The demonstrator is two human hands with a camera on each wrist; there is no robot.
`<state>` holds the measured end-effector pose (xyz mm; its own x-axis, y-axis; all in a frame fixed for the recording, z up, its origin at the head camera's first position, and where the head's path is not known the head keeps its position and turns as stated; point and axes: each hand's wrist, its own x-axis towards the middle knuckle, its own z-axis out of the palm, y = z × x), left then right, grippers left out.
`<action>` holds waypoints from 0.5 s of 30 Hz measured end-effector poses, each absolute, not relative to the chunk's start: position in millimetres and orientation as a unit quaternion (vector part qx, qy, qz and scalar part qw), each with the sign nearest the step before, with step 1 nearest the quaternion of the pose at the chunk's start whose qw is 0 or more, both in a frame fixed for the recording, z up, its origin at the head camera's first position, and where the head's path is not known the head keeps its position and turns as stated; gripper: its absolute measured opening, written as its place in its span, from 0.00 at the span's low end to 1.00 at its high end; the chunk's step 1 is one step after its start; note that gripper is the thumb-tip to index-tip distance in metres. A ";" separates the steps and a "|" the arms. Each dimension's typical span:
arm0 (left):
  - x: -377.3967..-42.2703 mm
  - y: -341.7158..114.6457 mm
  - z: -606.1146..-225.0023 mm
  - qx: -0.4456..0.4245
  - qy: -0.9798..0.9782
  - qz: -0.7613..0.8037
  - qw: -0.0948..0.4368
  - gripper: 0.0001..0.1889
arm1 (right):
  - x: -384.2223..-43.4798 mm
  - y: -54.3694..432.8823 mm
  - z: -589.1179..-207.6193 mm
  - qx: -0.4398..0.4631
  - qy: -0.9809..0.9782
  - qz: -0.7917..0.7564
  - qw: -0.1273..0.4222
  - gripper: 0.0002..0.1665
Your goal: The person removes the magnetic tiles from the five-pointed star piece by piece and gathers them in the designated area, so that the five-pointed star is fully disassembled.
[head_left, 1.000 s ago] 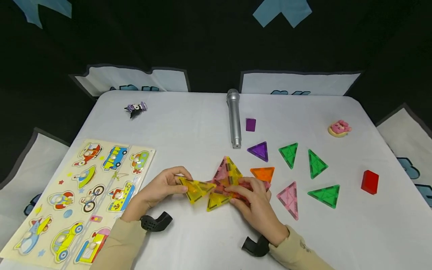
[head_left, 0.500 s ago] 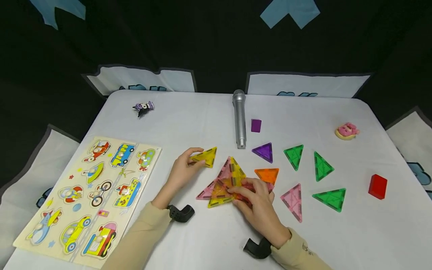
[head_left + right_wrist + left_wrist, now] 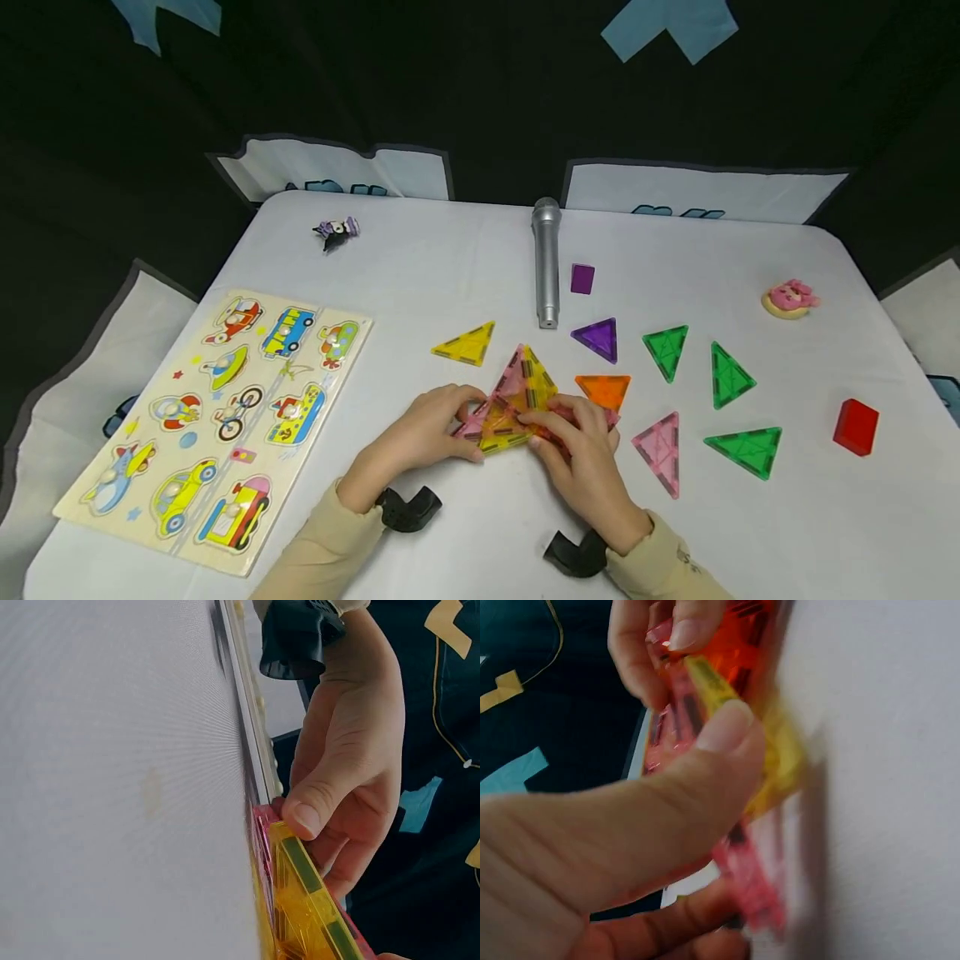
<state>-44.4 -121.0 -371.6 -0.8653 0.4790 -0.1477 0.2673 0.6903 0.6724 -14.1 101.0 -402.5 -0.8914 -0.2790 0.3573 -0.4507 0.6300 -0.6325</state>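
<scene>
Lettering on the beige fabric right sleeve was too small to read. Both forearms angled inward over the white-covered bench. The left hand pinched a translucent pink-and-yellow triangular-tile model between thumb and fingers; the right hand pinched its opposite side, the model between them. To the right and beyond lay one pink triangle tile, three green triangle tiles, one orange triangle tile, one yellow triangle tile and one purple triangle tile.
</scene>
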 end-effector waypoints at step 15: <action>-41.9 -127.2 -378.4 0.221 0.879 0.385 0.173 0.16 | -14.6 101.8 -402.9 0.185 -0.896 0.386 0.119 0.15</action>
<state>-41.9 -127.2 -378.4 -0.8428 0.5212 -0.1341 0.2548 0.6059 0.7537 -14.6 101.8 -402.9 -0.9029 -0.2395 0.3571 -0.4241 0.6328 -0.6479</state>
